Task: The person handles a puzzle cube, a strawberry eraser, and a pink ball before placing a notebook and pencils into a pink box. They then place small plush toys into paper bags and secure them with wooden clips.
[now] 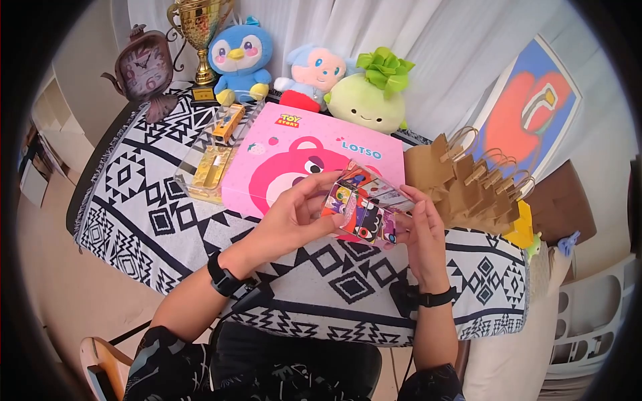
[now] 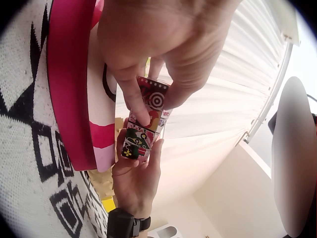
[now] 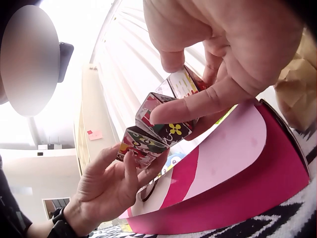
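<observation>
A colourful folding picture cube [image 1: 361, 210], printed with cartoon figures, is held up above the near edge of a pink box. The left hand [image 1: 294, 210] pinches its left end, thumb on the near face. At its right end the right hand [image 1: 424, 230] grips with thumb and fingers. In the left wrist view the printed blocks [image 2: 141, 131] lie between both hands. The right wrist view shows the blocks [image 3: 158, 119] partly parted, with V-shaped gaps between them, and the right hand's finger [image 3: 183, 109] lying across one block.
The pink box [image 1: 267, 144] lies on a patterned cloth [image 1: 354, 284]. Behind it sit a blue penguin plush [image 1: 241, 60], a second plush and a green one [image 1: 366, 103]. A trophy [image 1: 199, 40] and clock [image 1: 144, 65] stand back left; brown paper bags [image 1: 455, 190] stand right.
</observation>
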`<move>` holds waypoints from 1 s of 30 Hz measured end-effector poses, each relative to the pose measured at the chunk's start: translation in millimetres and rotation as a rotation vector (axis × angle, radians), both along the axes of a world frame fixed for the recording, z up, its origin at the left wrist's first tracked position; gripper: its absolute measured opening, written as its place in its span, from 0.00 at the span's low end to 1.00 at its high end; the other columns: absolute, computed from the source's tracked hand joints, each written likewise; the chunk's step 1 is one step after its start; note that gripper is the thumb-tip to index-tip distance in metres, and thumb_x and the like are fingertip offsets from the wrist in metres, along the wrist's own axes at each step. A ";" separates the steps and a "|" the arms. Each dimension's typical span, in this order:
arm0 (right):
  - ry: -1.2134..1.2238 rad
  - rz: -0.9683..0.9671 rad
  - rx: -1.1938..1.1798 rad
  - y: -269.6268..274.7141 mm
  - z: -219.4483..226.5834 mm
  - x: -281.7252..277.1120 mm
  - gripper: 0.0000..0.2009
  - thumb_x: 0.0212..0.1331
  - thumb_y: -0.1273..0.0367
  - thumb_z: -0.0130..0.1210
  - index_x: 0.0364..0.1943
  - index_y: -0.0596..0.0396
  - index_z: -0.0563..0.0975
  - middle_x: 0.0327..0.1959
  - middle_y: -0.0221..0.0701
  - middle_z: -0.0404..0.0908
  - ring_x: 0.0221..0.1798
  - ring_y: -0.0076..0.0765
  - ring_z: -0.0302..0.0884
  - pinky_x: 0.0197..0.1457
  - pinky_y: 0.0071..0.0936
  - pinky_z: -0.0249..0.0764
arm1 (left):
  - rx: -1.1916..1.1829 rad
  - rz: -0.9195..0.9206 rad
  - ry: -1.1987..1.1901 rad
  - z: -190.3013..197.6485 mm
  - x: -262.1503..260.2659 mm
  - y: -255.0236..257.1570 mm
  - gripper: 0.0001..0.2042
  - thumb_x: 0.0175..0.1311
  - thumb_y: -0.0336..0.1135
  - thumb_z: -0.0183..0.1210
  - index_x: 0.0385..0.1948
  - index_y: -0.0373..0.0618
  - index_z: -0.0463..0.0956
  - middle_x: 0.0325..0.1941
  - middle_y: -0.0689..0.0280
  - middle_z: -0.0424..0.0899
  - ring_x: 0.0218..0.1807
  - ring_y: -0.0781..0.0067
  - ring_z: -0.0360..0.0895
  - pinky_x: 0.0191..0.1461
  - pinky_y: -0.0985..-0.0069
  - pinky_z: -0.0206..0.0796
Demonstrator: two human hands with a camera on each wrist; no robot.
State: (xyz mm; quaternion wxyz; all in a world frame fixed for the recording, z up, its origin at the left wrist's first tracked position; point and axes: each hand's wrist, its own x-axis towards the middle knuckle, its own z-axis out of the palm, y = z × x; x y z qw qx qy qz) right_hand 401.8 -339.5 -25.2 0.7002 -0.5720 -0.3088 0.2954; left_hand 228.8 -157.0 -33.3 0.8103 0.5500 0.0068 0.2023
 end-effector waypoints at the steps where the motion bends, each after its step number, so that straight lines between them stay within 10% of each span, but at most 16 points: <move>1: 0.000 -0.002 0.000 -0.9 -0.5 0.8 0.25 0.80 0.53 0.49 0.67 0.58 0.70 0.44 0.36 0.88 0.37 0.23 0.87 0.30 0.18 0.82 | 0.000 -0.002 0.000 0.5 0.0 0.7 0.33 0.71 0.19 0.60 0.76 0.36 0.57 0.70 0.58 0.75 0.71 0.72 0.74 0.70 0.71 0.73; 12: 0.099 0.021 -0.082 -9.5 4.6 3.6 0.30 0.80 0.44 0.42 0.52 0.60 0.79 0.38 0.33 0.88 0.30 0.25 0.87 0.22 0.22 0.81 | 0.017 -0.049 0.058 -10.8 2.2 5.0 0.32 0.67 0.17 0.63 0.72 0.40 0.59 0.69 0.60 0.72 0.69 0.71 0.75 0.71 0.70 0.73; 19: 0.092 0.106 0.014 -8.0 2.0 1.4 0.30 0.79 0.43 0.44 0.62 0.59 0.74 0.47 0.32 0.85 0.38 0.24 0.87 0.29 0.23 0.83 | 0.059 0.018 -0.001 -11.1 3.0 3.4 0.36 0.66 0.17 0.64 0.75 0.41 0.57 0.70 0.60 0.72 0.68 0.67 0.76 0.68 0.68 0.76; 25: 0.007 0.190 0.044 -9.3 0.7 1.9 0.26 0.70 0.66 0.65 0.68 0.58 0.71 0.58 0.33 0.83 0.46 0.20 0.83 0.37 0.19 0.81 | 0.040 -0.001 0.012 -8.0 2.7 5.4 0.27 0.69 0.18 0.63 0.69 0.40 0.66 0.79 0.56 0.61 0.74 0.61 0.73 0.72 0.70 0.74; 30: 0.067 0.269 0.023 -10.6 4.3 -0.3 0.32 0.64 0.72 0.70 0.72 0.57 0.70 0.63 0.33 0.80 0.54 0.23 0.81 0.47 0.21 0.82 | -0.007 0.011 0.036 -15.0 4.1 1.3 0.31 0.72 0.20 0.61 0.73 0.42 0.56 0.66 0.58 0.79 0.66 0.69 0.80 0.64 0.72 0.80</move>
